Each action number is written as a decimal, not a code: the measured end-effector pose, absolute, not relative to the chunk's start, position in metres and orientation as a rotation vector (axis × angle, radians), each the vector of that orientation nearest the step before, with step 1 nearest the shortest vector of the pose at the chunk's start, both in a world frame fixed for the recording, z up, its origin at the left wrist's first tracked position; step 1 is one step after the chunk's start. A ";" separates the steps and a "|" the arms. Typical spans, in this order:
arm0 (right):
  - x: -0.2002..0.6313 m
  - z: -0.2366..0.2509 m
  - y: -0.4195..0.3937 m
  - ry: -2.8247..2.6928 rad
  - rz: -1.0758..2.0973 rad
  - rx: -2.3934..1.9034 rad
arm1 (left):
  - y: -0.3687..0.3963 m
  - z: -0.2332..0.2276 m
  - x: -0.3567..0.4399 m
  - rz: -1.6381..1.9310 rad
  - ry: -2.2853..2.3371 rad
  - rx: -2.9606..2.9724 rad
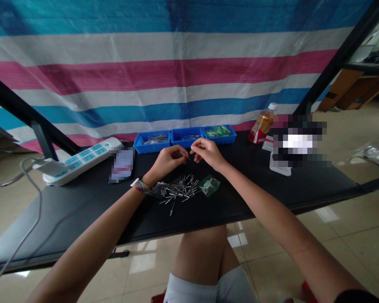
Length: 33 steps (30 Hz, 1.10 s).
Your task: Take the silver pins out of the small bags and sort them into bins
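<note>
My left hand (169, 162) and my right hand (206, 152) meet above the black table (303, 185), fingertips pinched together on a small dark part (189, 157) between them; it is too small to identify. Just below the hands lies a scatter of several small metal pins (181, 190). A clear plastic bag (159, 190) lies at the pile's left, by my beaded wristband. A small green-tinted bag (209, 185) lies at its right.
Three blue trays (186, 136) stand in a row at the table's back edge. A white power strip (82, 162) lies at the left, its cable hanging off. A tea bottle (262, 124) stands at the back right. A striped tarp hangs behind.
</note>
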State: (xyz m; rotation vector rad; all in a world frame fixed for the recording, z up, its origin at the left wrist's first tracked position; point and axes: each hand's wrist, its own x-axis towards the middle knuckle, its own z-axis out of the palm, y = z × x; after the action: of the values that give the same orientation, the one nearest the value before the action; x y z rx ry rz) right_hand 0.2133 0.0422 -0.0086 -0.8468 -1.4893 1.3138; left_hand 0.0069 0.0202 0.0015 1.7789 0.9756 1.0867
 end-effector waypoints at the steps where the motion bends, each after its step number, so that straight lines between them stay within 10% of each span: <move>1: 0.214 -0.009 0.042 -1.484 1.323 -0.889 | 0.020 0.003 0.007 1.120 0.975 1.747; 33: 0.214 -0.001 0.037 -1.288 1.476 -0.880 | 0.021 0.007 0.004 1.152 1.048 1.641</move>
State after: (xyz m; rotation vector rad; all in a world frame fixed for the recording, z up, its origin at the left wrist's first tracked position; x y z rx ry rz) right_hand 0.2141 0.0371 -0.0007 -0.8795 -1.2880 1.4764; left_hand 0.0035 0.0213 0.0068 1.6408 1.0480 1.1524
